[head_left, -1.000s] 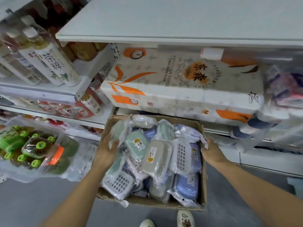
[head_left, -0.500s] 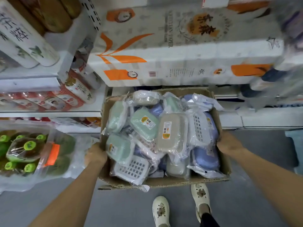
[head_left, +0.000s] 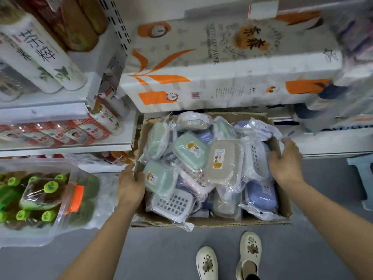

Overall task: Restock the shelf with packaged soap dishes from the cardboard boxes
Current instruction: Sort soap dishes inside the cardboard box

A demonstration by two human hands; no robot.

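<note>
1. Head view: the cardboard box [head_left: 212, 221] sits between the two hands, crammed with packaged soap dishes [head_left: 224, 160] in green, beige, blue and white.
2. The left hand [head_left: 130, 185] grips the box's left wall, thumb hooked inside over the rim.
3. The right hand [head_left: 286, 160] curls round the right wall, fingers touching a wrapped dish.
4. Beyond both hands, a toilet paper pack [head_left: 232, 63] fills the shelf.
5. Left of the left hand lie green-capped bottles [head_left: 40, 197]; white clogs [head_left: 250, 251] stand below.
</note>
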